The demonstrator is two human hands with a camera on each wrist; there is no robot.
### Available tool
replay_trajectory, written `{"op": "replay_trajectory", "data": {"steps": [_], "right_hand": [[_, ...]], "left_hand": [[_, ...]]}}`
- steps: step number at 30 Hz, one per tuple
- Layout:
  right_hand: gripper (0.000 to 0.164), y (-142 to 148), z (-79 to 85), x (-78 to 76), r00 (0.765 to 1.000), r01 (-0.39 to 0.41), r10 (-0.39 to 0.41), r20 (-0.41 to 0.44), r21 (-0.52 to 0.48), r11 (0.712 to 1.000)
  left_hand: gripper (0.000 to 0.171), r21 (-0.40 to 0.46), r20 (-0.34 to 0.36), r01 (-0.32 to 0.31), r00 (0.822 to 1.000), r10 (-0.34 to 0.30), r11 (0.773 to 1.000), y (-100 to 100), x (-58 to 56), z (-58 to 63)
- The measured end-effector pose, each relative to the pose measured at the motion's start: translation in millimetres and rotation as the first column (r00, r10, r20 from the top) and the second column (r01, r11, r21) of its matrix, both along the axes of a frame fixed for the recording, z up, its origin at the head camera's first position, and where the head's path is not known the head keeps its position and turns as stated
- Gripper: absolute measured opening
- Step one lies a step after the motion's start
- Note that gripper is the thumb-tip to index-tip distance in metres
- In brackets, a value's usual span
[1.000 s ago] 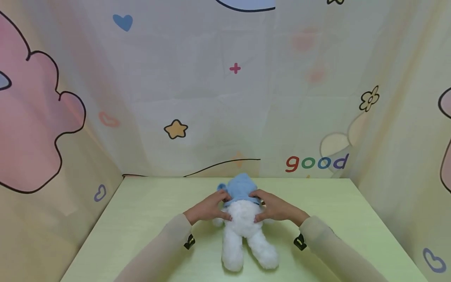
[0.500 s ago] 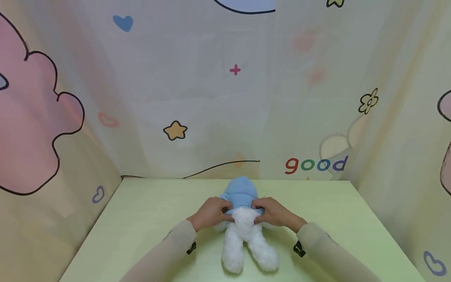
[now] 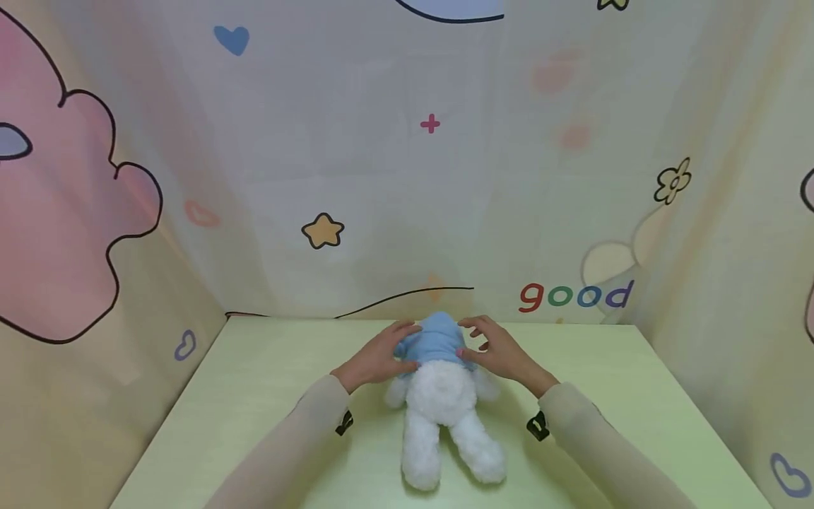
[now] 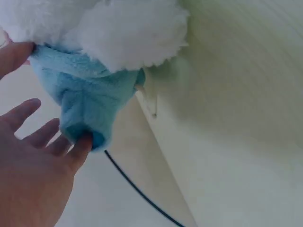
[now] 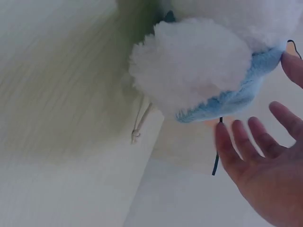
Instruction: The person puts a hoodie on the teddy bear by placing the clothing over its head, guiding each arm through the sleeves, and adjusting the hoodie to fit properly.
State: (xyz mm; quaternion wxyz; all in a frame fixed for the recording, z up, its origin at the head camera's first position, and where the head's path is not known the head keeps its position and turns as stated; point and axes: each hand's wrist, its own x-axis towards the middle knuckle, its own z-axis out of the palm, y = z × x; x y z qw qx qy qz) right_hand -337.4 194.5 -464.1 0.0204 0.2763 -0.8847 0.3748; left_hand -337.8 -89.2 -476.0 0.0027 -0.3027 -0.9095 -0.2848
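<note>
A white plush toy (image 3: 441, 396) lies on the table, legs toward me. A light blue cloth garment (image 3: 434, 346) covers its head and upper end, its hem across the top of the white body. My left hand (image 3: 380, 352) is at the garment's left side, thumb at the hem, other fingers spread. In the left wrist view, a fingertip touches the opening of a blue sleeve-like part (image 4: 87, 116). On the other side my right hand (image 3: 505, 352) has its thumb at the hem (image 5: 262, 61) and its loosely bent fingers apart from the cloth. The toy's face is hidden.
The pale green-yellow table (image 3: 267, 417) ends at a printed cloth backdrop (image 3: 375, 155), with cloth walls at left and right. Thin cords (image 5: 137, 130) hang beside the toy in the right wrist view.
Half a second ago both hands pinched the garment's hem lower on the body. Now the fingers have spread and let go, the hands moved farther up, and the hem sits higher.
</note>
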Motion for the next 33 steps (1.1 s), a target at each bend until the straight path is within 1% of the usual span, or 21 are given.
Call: {"op": "replay_trajectory", "data": {"steps": [3, 5, 8, 10, 12, 14, 16, 17, 19, 20, 21, 23, 24, 26, 29, 33], "right_hand": [[0.055, -1, -4.1, -4.0, 0.998, 0.008, -0.009, 0.069, 0.023, 1.0], [0.052, -4, -9.1, -3.6, 0.996, 0.001, -0.005, 0.089, 0.044, 0.999], [0.047, -8, -15.1, -3.0, 0.998, 0.013, -0.017, 0.053, 0.063, 0.998], [0.043, -10, -18.1, -3.0, 0.999, 0.03, -0.031, 0.025, 0.071, 0.997], [0.04, -11, -20.6, -3.5, 0.999, 0.039, -0.041, 0.02, 0.067, 0.997], [0.037, -11, -21.6, -3.6, 0.999, 0.046, -0.048, 0.025, 0.066, 0.997], [0.034, -11, -21.0, -4.0, 0.998, 0.051, -0.053, 0.04, 0.058, 0.997], [0.033, -10, -20.6, -4.5, 0.997, 0.052, -0.055, 0.046, 0.057, 0.997], [0.032, -9, -19.5, -6.1, 0.996, 0.058, -0.061, 0.062, 0.046, 0.997], [0.034, -8, -18.9, -7.0, 0.995, 0.061, -0.064, 0.071, 0.04, 0.997], [0.037, -7, -18.5, -7.9, 0.994, 0.063, -0.066, 0.082, 0.034, 0.997], [0.044, -6, -19.3, -10.2, 0.994, 0.06, -0.063, 0.091, 0.037, 0.998], [0.047, -6, -20.2, -11.4, 0.993, 0.057, -0.06, 0.097, 0.041, 0.998], [0.052, -7, -22.1, -13.1, 0.993, 0.053, -0.059, 0.105, 0.055, 0.997], [0.048, -10, -24.0, -14.1, 0.992, 0.062, -0.069, 0.108, 0.072, 0.996], [0.045, -13, -22.9, -13.3, 0.988, 0.108, -0.114, 0.1, 0.063, 0.992]], "left_hand": [[0.069, -0.044, 0.07, 0.008, 0.998, -0.005, 0.999, 6, -5.1, -4.4], [0.069, -0.08, 0.075, -0.009, 0.997, 0.015, 0.997, 8, -3.7, -8.1], [0.068, -0.137, 0.051, -0.036, 0.998, 0.044, 0.99, 11, 2.8, -9.9], [0.068, -0.146, 0.064, -0.039, 0.997, 0.049, 0.988, 13, 7.5, -9.6], [0.065, -0.114, 0.117, -0.04, 0.992, 0.053, 0.993, 12, 9.9, -8.5], [0.058, -0.033, 0.185, -0.048, 0.981, 0.053, 0.998, 9, 7.7, -8.3], [0.051, 0.061, 0.271, -0.073, 0.961, 0.054, 0.995, 5, 2.5, -8.6], [0.048, 0.095, 0.303, -0.084, 0.952, 0.052, 0.992, 3, -0.8, -9.2], [0.046, 0.132, 0.35, -0.087, 0.936, 0.036, 0.987, -1, -8.1, -11.3], [0.048, 0.135, 0.372, -0.085, 0.928, 0.029, 0.987, -2, -10.8, -12.4], [0.05, 0.134, 0.383, -0.077, 0.924, 0.02, 0.988, -3, -13.1, -13.4], [0.054, 0.116, 0.38, -0.061, 0.925, 0.012, 0.991, -4, -16.7, -15.7], [0.054, 0.105, 0.366, -0.056, 0.93, 0.014, 0.993, -3, -17.9, -16.9], [0.05, 0.082, 0.32, -0.055, 0.947, 0.026, 0.995, 0, -19.0, -19.0], [0.036, 0.05, 0.235, -0.073, 0.97, 0.06, 0.996, 5, -19.9, -21.8], [0.015, 0.042, 0.135, -0.116, 0.985, 0.109, 0.992, 12, -21.2, -25.7]]}}
